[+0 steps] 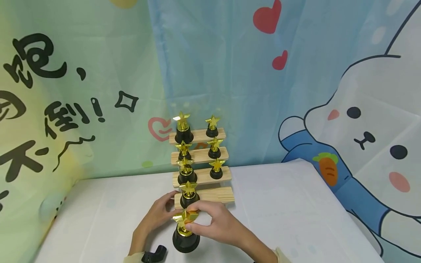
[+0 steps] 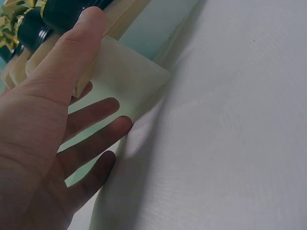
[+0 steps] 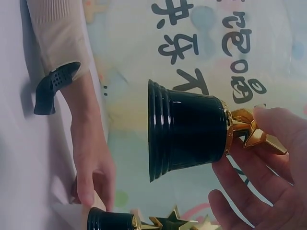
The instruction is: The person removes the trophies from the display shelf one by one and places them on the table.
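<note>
My right hand (image 1: 218,223) pinches the gold star of a trophy (image 1: 186,241) with a black base, held upright in front of the wooden tiered stand (image 1: 218,195). The right wrist view shows this trophy's black base (image 3: 192,132) hanging free below the fingers. At the left end of the lowest tier, my left hand (image 1: 159,213) grips the plank, thumb on top beside a trophy (image 1: 189,197) and index finger underneath. The other left fingers (image 2: 91,151) are spread below the plank. Smaller star trophies (image 1: 216,170) stand on the right side of the upper three tiers.
More trophies (image 1: 184,133) line the left side of the stand's upper tiers. A white cloth covers the table (image 1: 269,212). Behind it hangs a printed curtain (image 1: 213,54) with a cartoon rabbit at right. A black wrist device (image 1: 154,254) sits on my left wrist.
</note>
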Tool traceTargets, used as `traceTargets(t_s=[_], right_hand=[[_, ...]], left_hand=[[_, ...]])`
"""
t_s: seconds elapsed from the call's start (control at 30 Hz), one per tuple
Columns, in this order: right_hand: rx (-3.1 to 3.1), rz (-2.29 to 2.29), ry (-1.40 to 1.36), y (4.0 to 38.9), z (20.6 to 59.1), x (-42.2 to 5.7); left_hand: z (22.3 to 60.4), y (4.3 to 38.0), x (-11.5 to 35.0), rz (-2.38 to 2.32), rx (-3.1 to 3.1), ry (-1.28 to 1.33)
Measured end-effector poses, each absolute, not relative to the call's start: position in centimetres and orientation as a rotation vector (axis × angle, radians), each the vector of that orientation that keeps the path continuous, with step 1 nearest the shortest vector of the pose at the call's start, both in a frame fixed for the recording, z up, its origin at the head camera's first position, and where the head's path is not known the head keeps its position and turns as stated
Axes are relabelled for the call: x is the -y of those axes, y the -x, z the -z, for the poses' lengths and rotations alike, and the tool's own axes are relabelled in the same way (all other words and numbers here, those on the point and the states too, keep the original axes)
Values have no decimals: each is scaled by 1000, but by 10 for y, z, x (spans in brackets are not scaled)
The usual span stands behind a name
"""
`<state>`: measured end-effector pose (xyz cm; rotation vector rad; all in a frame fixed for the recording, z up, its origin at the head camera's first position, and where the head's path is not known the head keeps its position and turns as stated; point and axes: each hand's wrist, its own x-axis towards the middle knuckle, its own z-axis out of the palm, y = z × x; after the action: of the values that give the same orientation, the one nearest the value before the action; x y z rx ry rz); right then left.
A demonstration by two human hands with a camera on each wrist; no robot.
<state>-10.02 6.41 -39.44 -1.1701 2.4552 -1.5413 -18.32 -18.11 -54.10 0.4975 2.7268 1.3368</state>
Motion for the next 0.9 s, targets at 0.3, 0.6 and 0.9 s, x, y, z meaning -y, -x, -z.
traceTargets(t_s=[0.3, 0.6, 0.9], right_hand=[[-2475, 1505, 1312, 98, 401, -56], [-2473, 1482, 1347, 103, 414, -51], [-2484, 1428, 1314, 107, 427, -48]], left_hand=[[543, 183, 182, -1345, -2688, -485], [542, 183, 181, -1352, -2682, -470], [542, 185, 181, -1350, -2684, -436]])
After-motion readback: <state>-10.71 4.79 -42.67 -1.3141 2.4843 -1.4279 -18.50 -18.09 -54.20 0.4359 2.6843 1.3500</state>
